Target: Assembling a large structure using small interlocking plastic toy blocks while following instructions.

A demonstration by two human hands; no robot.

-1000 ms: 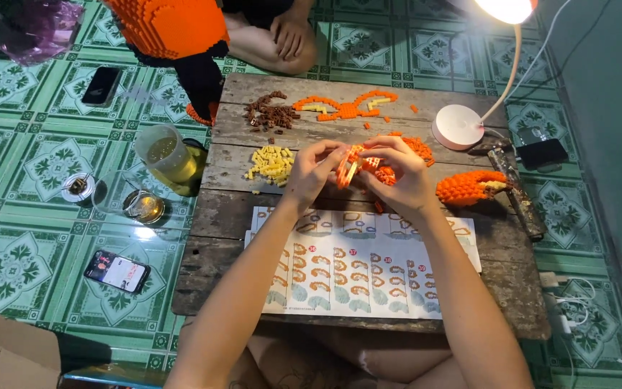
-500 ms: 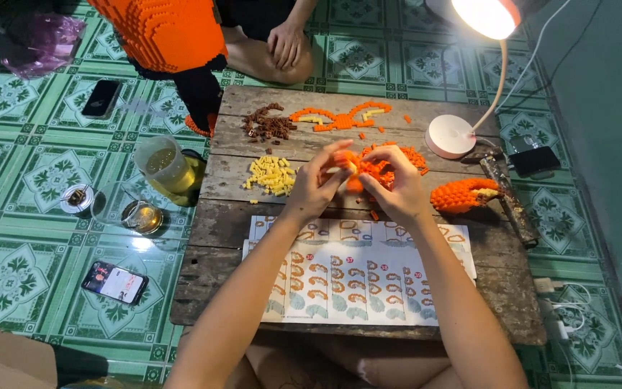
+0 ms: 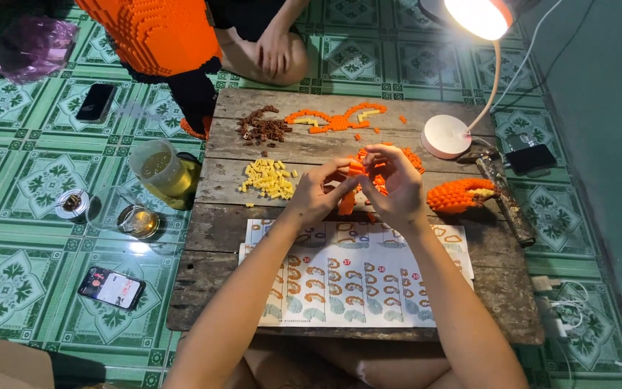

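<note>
An orange brick piece (image 3: pixel 352 189), a small assembly of building bricks, sits between the two hands above the wooden table (image 3: pixel 217 288), pinched from both sides. The left hand (image 3: pixel 316 196) curls around it from the left, thumb and fingers closed narrowly on its lower part. The right hand (image 3: pixel 395 189) comes in from the right with fingers bent over the top, fingertips closed on the upper end of the same piece. Whether each hand grips firmly or only touches cannot be told exactly, but both are closed on it.

Just behind the hands lies a loose heap of orange bricks (image 3: pixel 410 157). To the left of the left hand is a pile of yellow bricks (image 3: pixel 269 179), and farther beyond it a pile of brown bricks (image 3: pixel 260 128). Farther away from the hands lies a flat orange brick shape (image 3: pixel 334 119). To the right of the right hand rests a finished rounded orange brick part (image 3: pixel 458 194), with a lit desk lamp (image 3: pixel 446 135) standing beyond it. Under the forearms, nearer the person, an instruction sheet (image 3: pixel 340 284) lies flat. Left of the table, a plastic jug (image 3: pixel 158 167) and a phone (image 3: pixel 112 287) sit on the green tiled floor. Another person's hand (image 3: pixel 273 52) rests on a knee at the far side.
</note>
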